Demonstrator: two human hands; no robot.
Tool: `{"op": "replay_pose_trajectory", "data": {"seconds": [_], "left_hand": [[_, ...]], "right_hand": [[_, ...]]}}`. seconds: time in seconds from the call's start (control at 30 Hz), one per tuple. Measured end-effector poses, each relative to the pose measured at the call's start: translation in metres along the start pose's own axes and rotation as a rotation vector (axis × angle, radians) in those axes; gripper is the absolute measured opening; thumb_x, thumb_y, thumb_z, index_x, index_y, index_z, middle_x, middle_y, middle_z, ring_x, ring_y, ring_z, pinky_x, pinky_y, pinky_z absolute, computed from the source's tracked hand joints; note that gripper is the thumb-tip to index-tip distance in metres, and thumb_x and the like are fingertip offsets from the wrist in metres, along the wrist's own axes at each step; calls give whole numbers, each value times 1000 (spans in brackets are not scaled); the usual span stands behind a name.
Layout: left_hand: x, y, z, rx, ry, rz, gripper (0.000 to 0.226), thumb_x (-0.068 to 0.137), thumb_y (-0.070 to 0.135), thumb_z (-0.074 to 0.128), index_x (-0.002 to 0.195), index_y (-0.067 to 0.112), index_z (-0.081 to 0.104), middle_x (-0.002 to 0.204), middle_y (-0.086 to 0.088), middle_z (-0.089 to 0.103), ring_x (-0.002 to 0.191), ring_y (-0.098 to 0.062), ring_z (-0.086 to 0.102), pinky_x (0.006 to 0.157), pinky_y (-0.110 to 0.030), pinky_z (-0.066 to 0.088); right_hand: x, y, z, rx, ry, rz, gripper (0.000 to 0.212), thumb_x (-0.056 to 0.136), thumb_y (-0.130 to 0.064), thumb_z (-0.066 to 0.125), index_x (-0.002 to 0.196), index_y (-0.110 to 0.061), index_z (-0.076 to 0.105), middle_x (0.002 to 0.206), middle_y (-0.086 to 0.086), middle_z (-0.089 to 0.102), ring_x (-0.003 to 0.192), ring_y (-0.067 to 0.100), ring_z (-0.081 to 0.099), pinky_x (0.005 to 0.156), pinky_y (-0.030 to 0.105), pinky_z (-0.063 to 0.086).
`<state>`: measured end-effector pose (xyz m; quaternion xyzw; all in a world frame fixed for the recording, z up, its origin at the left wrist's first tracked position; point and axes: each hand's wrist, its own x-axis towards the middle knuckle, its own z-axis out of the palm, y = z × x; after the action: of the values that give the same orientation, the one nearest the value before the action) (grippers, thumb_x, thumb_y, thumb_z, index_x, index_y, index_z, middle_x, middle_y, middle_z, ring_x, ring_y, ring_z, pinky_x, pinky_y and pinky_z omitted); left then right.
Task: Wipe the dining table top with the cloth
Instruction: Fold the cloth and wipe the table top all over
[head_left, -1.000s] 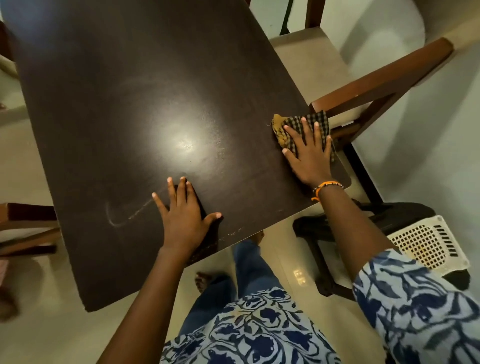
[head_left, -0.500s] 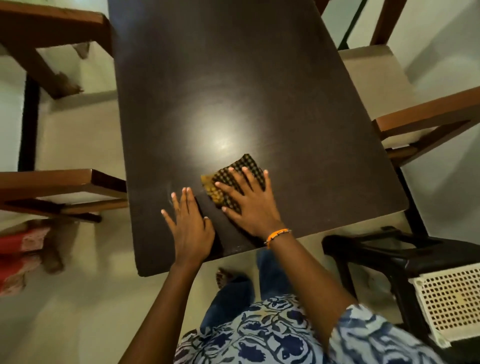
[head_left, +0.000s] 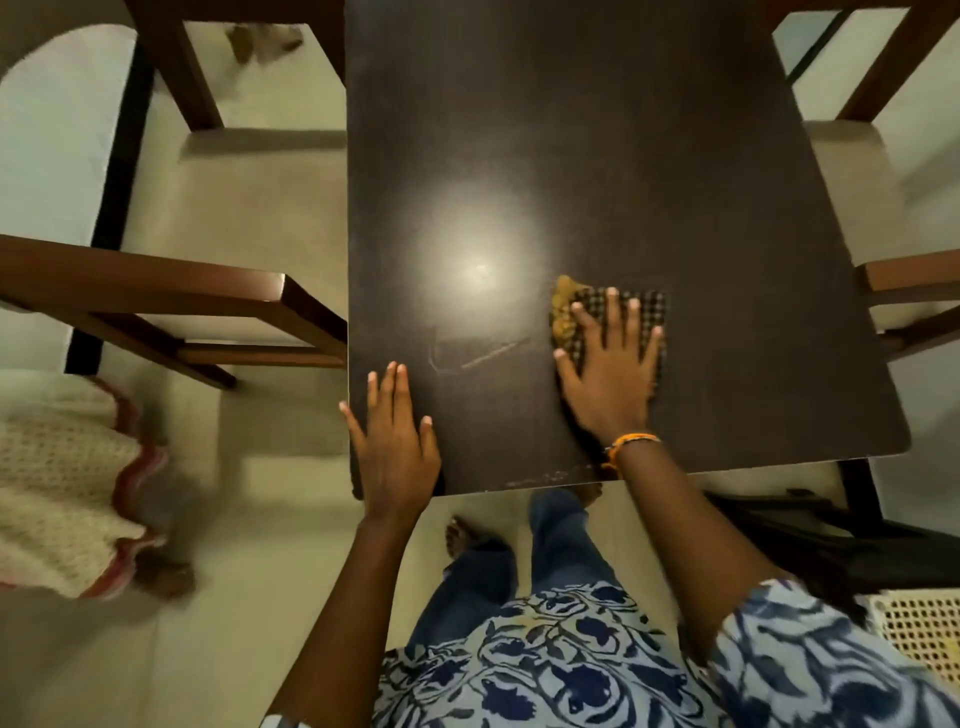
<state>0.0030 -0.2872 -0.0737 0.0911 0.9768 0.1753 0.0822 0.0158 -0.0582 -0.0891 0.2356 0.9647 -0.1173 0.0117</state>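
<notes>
Right hand flat on the cloth, fingers spread wide and straight, palm pressing it down onto the dark desk — nothing curled, nothing pinched. An orange band circles the wrist, and the forearm runs back from it toward the near edge of the desk and up into a blue-and-white patterned sleeve. The cloth itself is a dark checked piece with a yellowish bunch poking out at its left side, lying on the near-right part of the desk top, just right of the bright glare spot.

Left hand is planted at the near-left corner of the desk — fingers straight, three held close together, thumb out to the right, little finger right at the left edge. It holds nothing; the arm comes straight up from below.

Between the two hands a pale smear marks the surface. Wooden chairs stand at either side of the desk, a white perforated basket at the lower right, a cream fabric with a red border on the floor at left.
</notes>
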Motion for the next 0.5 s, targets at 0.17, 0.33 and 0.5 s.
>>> {"op": "replay_pose_trajectory", "data": {"seconds": [0.17, 0.33, 0.5], "left_hand": [[-6, -26, -2, -115, 103, -41, 62, 90, 1, 43, 146, 4, 17, 154, -11, 23, 144, -26, 16, 115, -49, -3], [-6, -49, -8, -200, 191, -24, 59, 89, 5, 34, 145, 2, 15, 153, -15, 25, 141, -26, 23, 115, -48, 0], [3, -55, -6, -241, 118, -49, 58, 95, 15, 40, 146, 4, 14, 155, -11, 21, 143, -24, 20, 117, -45, 0]], "right_hand": [[-26, -112, 34, 33, -115, -256, 61, 89, -46, 43, 145, -31, 27, 160, 7, 7, 147, 29, 1, 115, 52, -7], [-38, -153, 48, -11, -235, -616, 59, 91, -46, 41, 146, -30, 25, 160, 6, 8, 147, 27, 0, 117, 51, -3], [-18, -89, 28, -36, -160, -532, 55, 90, -45, 43, 143, -36, 31, 159, 0, 15, 147, 23, 7, 116, 46, -4]]}}
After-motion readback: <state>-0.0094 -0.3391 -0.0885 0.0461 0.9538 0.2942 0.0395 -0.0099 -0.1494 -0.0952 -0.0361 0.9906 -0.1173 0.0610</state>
